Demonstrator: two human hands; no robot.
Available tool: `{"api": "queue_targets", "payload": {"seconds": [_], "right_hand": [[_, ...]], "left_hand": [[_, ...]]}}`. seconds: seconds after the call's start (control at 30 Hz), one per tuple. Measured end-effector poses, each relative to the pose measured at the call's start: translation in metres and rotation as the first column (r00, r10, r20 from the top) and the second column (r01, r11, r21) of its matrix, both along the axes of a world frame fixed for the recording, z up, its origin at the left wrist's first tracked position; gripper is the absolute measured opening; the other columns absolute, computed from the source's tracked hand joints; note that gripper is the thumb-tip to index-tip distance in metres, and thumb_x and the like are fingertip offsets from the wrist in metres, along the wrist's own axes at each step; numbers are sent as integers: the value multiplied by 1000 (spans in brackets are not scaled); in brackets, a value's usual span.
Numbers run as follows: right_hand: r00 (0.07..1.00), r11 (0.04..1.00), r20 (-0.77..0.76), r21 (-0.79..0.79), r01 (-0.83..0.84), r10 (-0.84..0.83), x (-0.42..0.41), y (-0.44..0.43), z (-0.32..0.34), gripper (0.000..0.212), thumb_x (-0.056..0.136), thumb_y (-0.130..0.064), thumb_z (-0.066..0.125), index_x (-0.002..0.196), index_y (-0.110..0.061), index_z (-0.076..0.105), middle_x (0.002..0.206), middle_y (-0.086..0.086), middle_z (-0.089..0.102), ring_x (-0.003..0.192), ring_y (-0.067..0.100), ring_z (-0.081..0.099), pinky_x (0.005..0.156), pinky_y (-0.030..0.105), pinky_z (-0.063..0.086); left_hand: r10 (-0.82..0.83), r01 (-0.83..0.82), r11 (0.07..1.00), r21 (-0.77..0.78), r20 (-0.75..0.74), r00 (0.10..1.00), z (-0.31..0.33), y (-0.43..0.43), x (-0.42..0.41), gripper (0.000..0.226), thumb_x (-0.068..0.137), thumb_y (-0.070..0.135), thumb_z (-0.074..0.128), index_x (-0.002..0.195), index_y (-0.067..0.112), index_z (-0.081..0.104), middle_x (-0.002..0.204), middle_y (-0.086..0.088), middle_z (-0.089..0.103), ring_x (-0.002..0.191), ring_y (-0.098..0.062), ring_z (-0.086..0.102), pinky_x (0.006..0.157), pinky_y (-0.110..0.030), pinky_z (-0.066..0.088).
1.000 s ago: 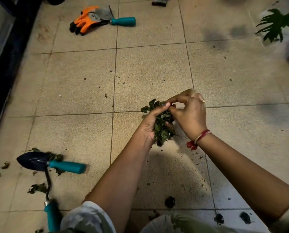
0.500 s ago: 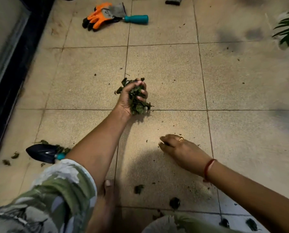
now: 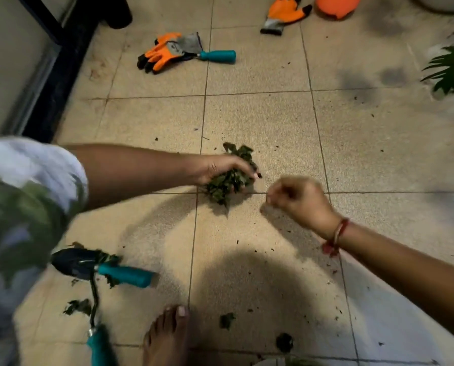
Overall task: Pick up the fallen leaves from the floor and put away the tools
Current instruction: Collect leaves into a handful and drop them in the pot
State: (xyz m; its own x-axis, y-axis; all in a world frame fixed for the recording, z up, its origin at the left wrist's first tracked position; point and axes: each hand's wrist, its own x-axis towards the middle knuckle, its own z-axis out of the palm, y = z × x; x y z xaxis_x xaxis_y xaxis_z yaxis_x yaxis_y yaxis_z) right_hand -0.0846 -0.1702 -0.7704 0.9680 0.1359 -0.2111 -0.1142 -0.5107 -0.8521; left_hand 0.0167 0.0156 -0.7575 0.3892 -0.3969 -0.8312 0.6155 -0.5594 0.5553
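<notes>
Over tiled floor [image 3: 260, 122], left hand [image 3: 220, 167] clutching leaf bunch [image 3: 226, 184], right hand [image 3: 299, 199] blurred, curled, any hold unclear

Landmark: leaf clump [image 3: 228, 180], gripped by left hand [image 3: 220, 167] low over floor [image 3: 260, 120].
Beyond clump — wide open tile, up to orange gloves [image 3: 162, 52] and teal-handled tool [image 3: 216, 56] touching them.
Right of clump: right hand [image 3: 297, 199] near, fingers curled; narrow gap between.
Left of clump: forearm [image 3: 141, 170] spans passage; black frame [image 3: 59, 72] bounds floor farther left.
Nearer than clump, leftward — trowel [image 3: 73, 261], second teal-handled tool [image 3: 99, 344], loose leaves [image 3: 78, 306].
Straight below clump: open tile, then bare foot [image 3: 168, 336], stray leaf [image 3: 227, 320] just beside.
</notes>
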Motion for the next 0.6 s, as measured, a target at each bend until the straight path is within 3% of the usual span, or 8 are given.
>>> {"api": "queue_targets", "payload": {"seconds": [0.1,0.2,0.33,0.47,0.6], "right_hand": [[993,954,0,278,114,-118,46,15,47,20,78,3,71,79,-16,63,79,0,66,78,14,66,76,25,57],[993,927,41,364,85,-108,79,48,75,27,75,10,71,78,-14,60,74,2,62,65,4,61,66,18,54],[982,929,32,330,166,-186,102,77,71,30,75,11,71,75,-15,57,68,0,59,57,0,57,60,16,52],[983,958,-4,225,180,-184,97,89,39,27,74,12,70,73,-12,57,58,-12,64,59,-3,60,59,17,51],[974,961,29,173,215,-223,70,106,2,25,73,6,75,73,-14,59,68,-6,65,64,-1,61,60,13,50]], "left_hand": [[79,-76,989,-127,23,997,37,17,27,12,93,18,50,84,14,57,59,3,57,43,-5,48,39,-12,36],[142,-142,956,-256,-18,990,50,31,41,13,94,12,44,87,15,54,67,3,54,50,-5,49,36,-11,33],[309,-353,861,-367,-176,935,34,53,38,6,88,12,48,90,14,53,71,2,54,51,-5,50,35,-11,33],[418,-524,715,-463,-318,851,2,77,19,25,80,7,58,103,16,62,71,1,59,52,-7,51,37,-12,35],[452,-500,824,-266,-223,864,-36,90,-15,33,66,34,74,92,15,69,75,-5,63,58,-12,53,47,-20,40]]}}
